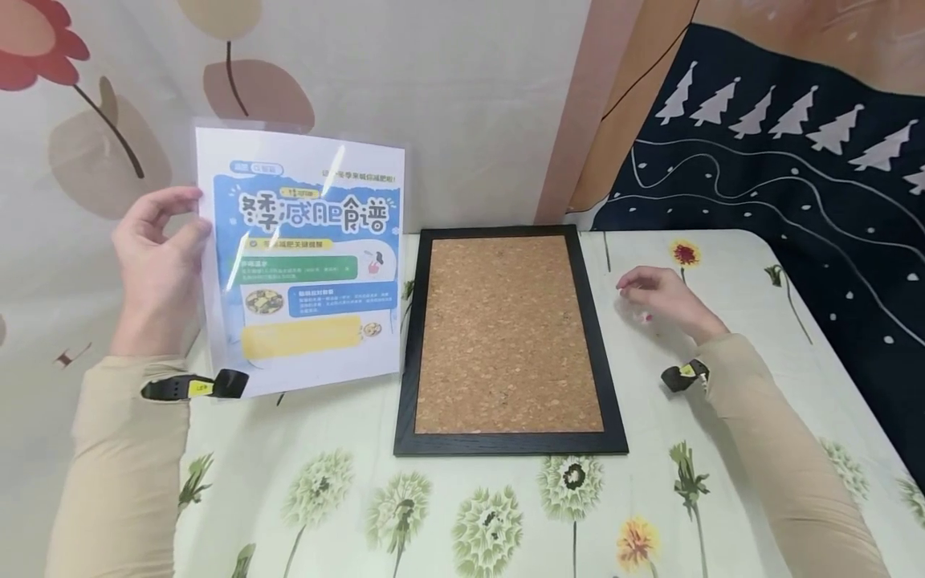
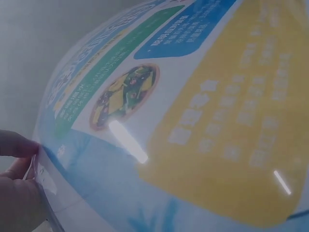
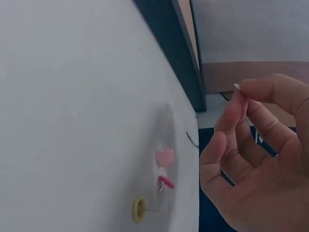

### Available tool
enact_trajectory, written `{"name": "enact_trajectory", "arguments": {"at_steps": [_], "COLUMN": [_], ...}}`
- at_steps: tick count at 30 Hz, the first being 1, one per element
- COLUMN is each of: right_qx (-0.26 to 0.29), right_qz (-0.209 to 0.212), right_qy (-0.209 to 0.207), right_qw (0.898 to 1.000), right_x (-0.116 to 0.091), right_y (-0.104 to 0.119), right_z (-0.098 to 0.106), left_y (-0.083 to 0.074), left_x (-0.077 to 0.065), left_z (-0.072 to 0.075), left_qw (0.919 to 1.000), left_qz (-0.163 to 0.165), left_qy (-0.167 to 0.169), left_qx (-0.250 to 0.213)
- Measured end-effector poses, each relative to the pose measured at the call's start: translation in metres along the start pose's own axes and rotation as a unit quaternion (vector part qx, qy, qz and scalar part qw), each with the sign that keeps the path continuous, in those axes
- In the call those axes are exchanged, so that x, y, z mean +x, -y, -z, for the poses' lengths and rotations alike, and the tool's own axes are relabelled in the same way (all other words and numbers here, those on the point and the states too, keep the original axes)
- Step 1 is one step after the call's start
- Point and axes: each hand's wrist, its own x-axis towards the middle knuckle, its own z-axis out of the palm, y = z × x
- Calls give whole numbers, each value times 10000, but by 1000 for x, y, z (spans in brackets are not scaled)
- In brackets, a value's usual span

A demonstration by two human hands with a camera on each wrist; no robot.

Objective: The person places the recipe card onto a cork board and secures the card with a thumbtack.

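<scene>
At the left, my left hand (image 1: pixel 155 265) pinches the left edge of a printed paper sheet (image 1: pixel 303 369) in a clear plastic sleeve, holding it upright above the table. The left wrist view shows the sheet (image 2: pixel 111 174) bowed, with glare on it. A black-framed cork board (image 1: pixel 506 337) lies beside the sheet on the table. Over the table to the board's right hovers my right hand (image 1: pixel 668 297), fingers loosely bent. Its thumb and a fingertip come together, with no object discernible between them. Below it lie a pale pink thumbtack (image 3: pixel 165 157), a magenta thumbtack (image 3: pixel 165 182) and a yellow thumbtack (image 3: pixel 139 209).
A flowered cloth (image 1: pixel 325 514) covers the table. Behind it hangs a pale curtain (image 1: pixel 462 96) with flower prints. Dark fabric (image 1: pixel 766 177) with white trees borders the table's right side. Wrist cameras are strapped to both sleeves.
</scene>
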Motion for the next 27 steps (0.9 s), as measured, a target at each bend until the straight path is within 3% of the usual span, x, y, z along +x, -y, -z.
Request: {"name": "enact_trajectory", "arguments": {"at_steps": [7, 17, 27], "right_qx": [367, 687, 828], "right_qz": [-115, 176, 201], "right_qy": [-137, -376, -394], "right_qw": [9992, 9968, 9956], "right_x": [5, 11, 16], "right_y": [11, 15, 22], "right_z": [2, -3, -8], "left_y": [-1, 23, 44], "left_x": [-5, -12, -19], "left_z": [-18, -39, -49], "left_qw": [9994, 9976, 9972], "left_qz": [119, 332, 474], "left_qy": [209, 427, 466], "left_qx": [-235, -433, -335]}}
